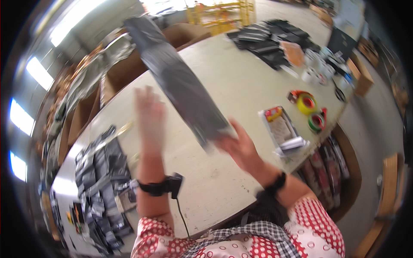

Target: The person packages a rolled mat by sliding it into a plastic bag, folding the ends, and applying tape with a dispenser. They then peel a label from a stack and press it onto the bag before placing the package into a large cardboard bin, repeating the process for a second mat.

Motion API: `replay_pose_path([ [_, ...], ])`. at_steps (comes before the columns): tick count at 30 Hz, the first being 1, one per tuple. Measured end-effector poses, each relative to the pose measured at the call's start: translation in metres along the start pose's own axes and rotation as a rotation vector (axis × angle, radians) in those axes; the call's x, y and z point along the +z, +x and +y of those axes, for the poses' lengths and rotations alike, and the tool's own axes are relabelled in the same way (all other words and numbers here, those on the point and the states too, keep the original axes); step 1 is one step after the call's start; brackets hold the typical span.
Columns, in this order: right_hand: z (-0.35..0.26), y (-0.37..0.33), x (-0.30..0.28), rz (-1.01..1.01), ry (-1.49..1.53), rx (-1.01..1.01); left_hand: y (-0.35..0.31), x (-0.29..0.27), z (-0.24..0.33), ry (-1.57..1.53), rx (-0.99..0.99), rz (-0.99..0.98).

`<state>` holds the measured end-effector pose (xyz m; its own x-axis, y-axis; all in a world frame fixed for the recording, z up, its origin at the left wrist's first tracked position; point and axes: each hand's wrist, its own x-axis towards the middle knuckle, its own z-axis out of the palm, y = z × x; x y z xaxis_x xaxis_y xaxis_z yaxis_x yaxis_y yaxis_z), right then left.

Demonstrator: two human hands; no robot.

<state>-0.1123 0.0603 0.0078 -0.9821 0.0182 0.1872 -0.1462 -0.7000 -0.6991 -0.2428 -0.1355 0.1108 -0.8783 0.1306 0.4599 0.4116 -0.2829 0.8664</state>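
A long, flat grey plastic mailing bag (178,81) slants through the air over the table, its far end reaching toward the upper left. My right hand (241,149) holds its near end, with the fingers closed at the corner. Left of the bag, my left hand (149,114) is raised and smeared by motion. Its fingers look stretched out and nothing shows in them. The two hands are apart, and the left does not appear to touch the bag. What is inside the bag, if anything, cannot be seen.
The pale table (206,185) carries a pile of grey bags (103,172) at left and dark bags (275,38) at the far right. A small tray (282,129), tape dispensers (306,104), white rolls (309,75) and scissors (339,91) lie right. Cardboard boxes (120,75) line the far left edge.
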Motion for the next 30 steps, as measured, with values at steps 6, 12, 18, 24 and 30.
replay_pose_path([
  [6, -0.062, 0.025, 0.043, -0.436, -0.178, -0.052, -0.040, -0.008, 0.008, 0.218, 0.026, -0.308],
  [12, -0.064, -0.154, -0.117, 0.083, -0.451, 0.385, -0.155, 0.032, -0.103, 0.349, -0.699, -0.602],
  [18, -0.106, -0.323, -0.318, 1.130, -0.973, 0.648, -0.221, 0.153, -0.125, 0.853, -0.346, -0.959],
  [24, -0.125, -0.382, -0.522, 1.302, -1.473, 0.473, -0.276, 0.176, -0.197, 1.531, -0.131, -0.513],
  [30, -0.191, -0.323, -0.675, 1.306, -1.678, 0.467, -0.286, 0.126, -0.194, 1.738, -0.290, -0.456],
])
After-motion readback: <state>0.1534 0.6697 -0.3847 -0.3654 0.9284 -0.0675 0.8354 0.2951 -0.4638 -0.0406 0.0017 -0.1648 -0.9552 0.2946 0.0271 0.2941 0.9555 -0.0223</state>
